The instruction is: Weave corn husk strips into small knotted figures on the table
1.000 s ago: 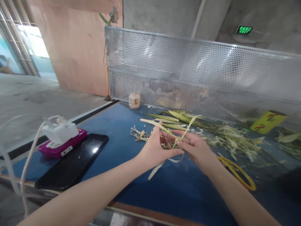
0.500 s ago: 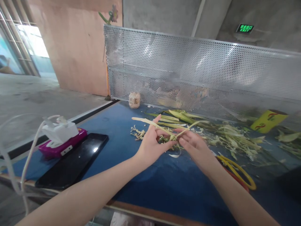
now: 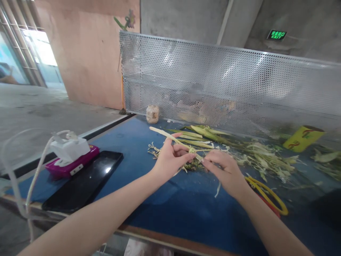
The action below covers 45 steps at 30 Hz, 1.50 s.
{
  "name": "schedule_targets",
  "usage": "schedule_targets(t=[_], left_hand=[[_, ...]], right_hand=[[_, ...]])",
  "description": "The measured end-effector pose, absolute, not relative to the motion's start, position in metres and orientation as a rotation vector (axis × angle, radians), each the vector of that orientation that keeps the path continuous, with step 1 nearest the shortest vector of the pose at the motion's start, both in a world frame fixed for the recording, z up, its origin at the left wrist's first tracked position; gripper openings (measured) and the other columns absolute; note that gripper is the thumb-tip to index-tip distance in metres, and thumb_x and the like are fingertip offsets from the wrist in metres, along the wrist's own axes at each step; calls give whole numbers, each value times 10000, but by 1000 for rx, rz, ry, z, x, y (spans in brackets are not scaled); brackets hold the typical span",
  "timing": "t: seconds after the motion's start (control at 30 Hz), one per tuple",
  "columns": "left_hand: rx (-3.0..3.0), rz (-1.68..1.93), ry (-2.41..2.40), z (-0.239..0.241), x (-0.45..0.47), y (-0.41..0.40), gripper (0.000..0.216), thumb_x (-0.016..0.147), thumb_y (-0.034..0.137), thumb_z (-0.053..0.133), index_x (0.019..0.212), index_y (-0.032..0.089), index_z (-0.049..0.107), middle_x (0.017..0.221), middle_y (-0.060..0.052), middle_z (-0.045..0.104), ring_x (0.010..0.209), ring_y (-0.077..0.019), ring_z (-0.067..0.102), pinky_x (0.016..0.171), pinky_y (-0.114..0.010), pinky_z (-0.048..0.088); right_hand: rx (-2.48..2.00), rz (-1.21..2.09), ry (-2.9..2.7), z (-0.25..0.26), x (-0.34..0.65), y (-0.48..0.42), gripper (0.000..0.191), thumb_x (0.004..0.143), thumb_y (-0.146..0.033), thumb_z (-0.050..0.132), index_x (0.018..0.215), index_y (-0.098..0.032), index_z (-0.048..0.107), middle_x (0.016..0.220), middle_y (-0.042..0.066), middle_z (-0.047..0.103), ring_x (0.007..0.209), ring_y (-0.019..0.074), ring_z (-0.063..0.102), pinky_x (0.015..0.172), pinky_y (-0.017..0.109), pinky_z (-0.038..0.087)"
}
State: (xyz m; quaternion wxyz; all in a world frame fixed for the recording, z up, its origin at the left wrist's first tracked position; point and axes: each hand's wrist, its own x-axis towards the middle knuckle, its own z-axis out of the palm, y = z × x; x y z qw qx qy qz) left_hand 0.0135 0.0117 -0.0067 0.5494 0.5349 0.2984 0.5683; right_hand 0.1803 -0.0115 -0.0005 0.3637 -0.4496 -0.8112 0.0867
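Observation:
Both my hands are raised just above a blue table point(image 3: 186, 209). My left hand point(image 3: 170, 160) pinches a long pale leaf strip point(image 3: 165, 133) that slants up to the left. My right hand point(image 3: 226, 172) has its fingers closed on the other end of the same strip, where the strip is folded into a small knot between the two hands. A thin pale shred point(image 3: 217, 190) hangs below my right hand. Small woven leaf pieces point(image 3: 156, 151) lie on the table just left of my left hand.
A heap of green and pale leaves point(image 3: 255, 156) lies behind the hands, before a perforated metal screen point(image 3: 226, 85). Yellow-handled scissors point(image 3: 269, 195) lie at the right, a yellow tube point(image 3: 302, 137) farther back. A black phone point(image 3: 82, 179), a pink case with a white charger point(image 3: 70, 156) and a small jar point(image 3: 152, 113) sit at the left.
The strip's right branch, which stood up a second ago, has been folded down into the hands. Both hands drew closer, and my right hand turned palm down.

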Motion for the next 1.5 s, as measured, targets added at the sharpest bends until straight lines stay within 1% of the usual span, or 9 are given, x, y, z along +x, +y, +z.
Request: schedule_targets(t=[0.17, 0.3, 0.37, 0.53, 0.77, 1.13, 1.3, 1.4, 1.5], left_hand=[[1228, 1331, 690, -5, 12, 13, 582, 612, 125, 696, 1080, 175, 353, 654, 67, 553, 516, -72, 555, 422, -165, 374], [1286, 1262, 602, -10, 13, 12, 557, 633, 115, 682, 1084, 167, 359, 652, 64, 560, 494, -54, 525, 431, -166, 380], [1304, 1204, 562, -12, 14, 10, 548, 640, 102, 674, 1083, 160, 356, 649, 60, 567, 499, -51, 516, 449, -170, 391], [1284, 1126, 548, -12, 18, 5, 560, 636, 117, 684, 1098, 162, 370, 718, 50, 551, 536, -44, 518, 466, -172, 392], [1359, 1103, 620, -8, 18, 4, 427, 711, 205, 628, 1074, 167, 407, 717, 39, 528, 537, -55, 520, 427, -173, 360], [1475, 1088, 564, -10, 15, 5, 400, 725, 181, 606, 1069, 159, 403, 700, 34, 538, 502, -51, 494, 434, -175, 397], [1537, 1177, 613, -14, 14, 4, 420, 719, 191, 610, 1093, 183, 418, 719, 19, 556, 558, -71, 533, 457, -172, 408], [1508, 1181, 622, -13, 14, 4, 425, 711, 218, 624, 1084, 188, 424, 712, 18, 567, 519, -66, 531, 424, -164, 393], [1433, 1143, 605, -8, 14, 2, 393, 785, 321, 532, 1118, 165, 391, 601, 34, 547, 433, -72, 516, 356, -158, 334]], right_hand=[[-1109, 574, -2101, 3, 182, -8, 326, 847, -284, 412, 544, -181, 476, 582, -15, 503, 609, 112, 478, 635, 250, 357], [-1154, 766, -1828, -6, 178, 1, 253, 828, -388, 419, 801, -182, 564, 727, 9, 584, 680, 133, 533, 644, 259, 411], [-1156, 823, -1656, -11, 176, 5, 276, 780, -412, 486, 889, -173, 571, 706, 8, 597, 633, 130, 536, 606, 259, 427], [-1117, 771, -1523, -12, 175, 3, 224, 695, -394, 605, 686, -172, 585, 579, -5, 562, 554, 115, 518, 554, 244, 434], [-1083, 638, -1563, -6, 173, -4, 181, 725, -329, 583, 623, -181, 562, 578, -2, 553, 541, 112, 508, 545, 252, 433], [-928, 770, -1416, -12, 180, 1, 147, 732, -322, 615, 687, -191, 566, 588, -24, 547, 574, 101, 497, 585, 249, 406], [-978, 1104, -1628, -10, 169, 0, 350, 640, -453, 654, 836, -194, 524, 712, 0, 596, 623, 117, 555, 565, 247, 431], [-1047, 1183, -1633, -12, 165, -2, 346, 632, -390, 681, 869, -199, 517, 692, -11, 602, 619, 118, 574, 554, 240, 431], [-1015, 1224, -1658, -13, 168, -2, 275, 659, -352, 671, 839, -192, 539, 682, -8, 613, 617, 120, 579, 568, 249, 434]])
